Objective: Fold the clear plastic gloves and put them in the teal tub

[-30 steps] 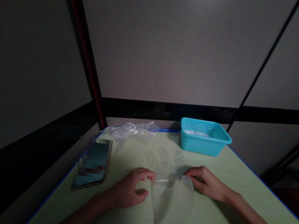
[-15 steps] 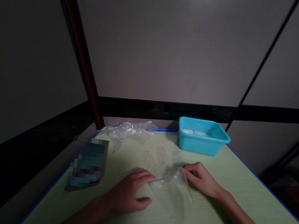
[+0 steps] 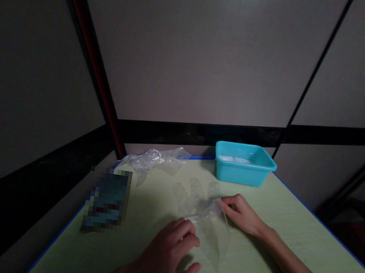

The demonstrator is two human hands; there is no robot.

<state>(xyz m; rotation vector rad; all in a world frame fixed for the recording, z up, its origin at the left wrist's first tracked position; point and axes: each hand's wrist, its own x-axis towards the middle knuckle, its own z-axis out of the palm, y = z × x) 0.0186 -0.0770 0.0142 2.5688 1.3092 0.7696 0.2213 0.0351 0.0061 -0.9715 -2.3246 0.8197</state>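
A clear disposable plastic glove (image 3: 210,233) lies on the pale green table, its fingers pointing away from me and its cuff toward me. My right hand (image 3: 241,214) pinches the glove at its right side, thumb and forefinger together. My left hand (image 3: 172,257) is at the glove's near left side, fingers curved, with a gap between thumb and fingers and nothing visible between them. Whether its fingertips touch the plastic I cannot tell.
A turquoise plastic basin (image 3: 242,173) with something white inside stands at the back right. Crumpled clear plastic (image 3: 151,160) lies at the back left. A pixelated flat item (image 3: 108,201) is at the left edge. Wall panels (image 3: 199,51) rise behind the table (image 3: 145,214).
My left hand has left the glove's left edge and moved nearer to me and slightly right. My right hand keeps its pinch on the glove. The view has shifted slightly.
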